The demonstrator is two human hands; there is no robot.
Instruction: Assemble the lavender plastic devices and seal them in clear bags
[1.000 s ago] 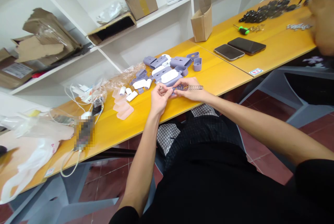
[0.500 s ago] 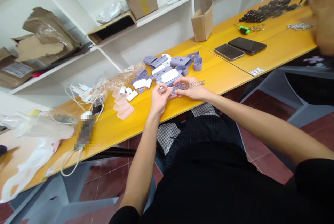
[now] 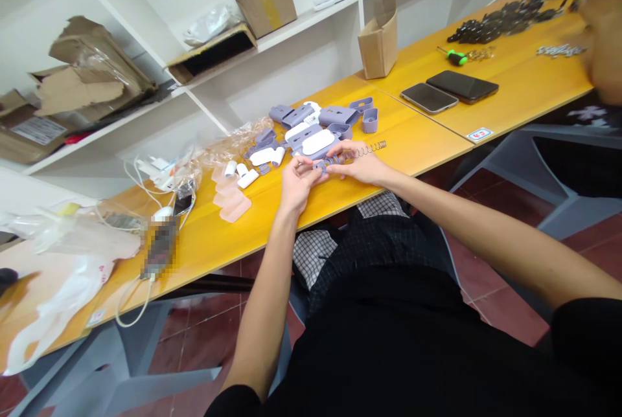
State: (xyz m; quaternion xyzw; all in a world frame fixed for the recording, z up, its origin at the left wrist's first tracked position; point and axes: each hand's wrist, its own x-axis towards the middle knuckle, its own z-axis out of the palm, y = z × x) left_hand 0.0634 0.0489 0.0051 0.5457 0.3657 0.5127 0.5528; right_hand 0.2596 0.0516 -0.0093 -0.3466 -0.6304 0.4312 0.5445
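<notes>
Counter (image 3: 413,138): yellow wood, one long run in two abutting sections, carrying all items noted. Cardboard box (image 3: 379,38): one on the counter, open, upright, against the back wall. Phones: two, face up, side by side and touching, one grey (image 3: 429,98) and one black (image 3: 462,85), well apart from the hands. Grey-purple plastic shells (image 3: 335,116): one loose heap with white inserts, just beyond the hands; number cannot be counted. Left hand (image 3: 296,180) and right hand (image 3: 359,164): both over the near edge of the counter, fingertips meeting. Pink pads (image 3: 232,200): at least three, overlapping, to the left of the left hand. Screwdriver (image 3: 454,56): one, green handle, behind the phones. Spring (image 3: 367,149): one, thin bare-metal coil, long and narrow, slightly bowed; its near end is pinched in the right fingers, and the rest runs out past that hand, up and to the right, above the counter. Purple piece (image 3: 321,166): one, small, gripped by the narrowed left fingers, touching the spring's held end.
</notes>
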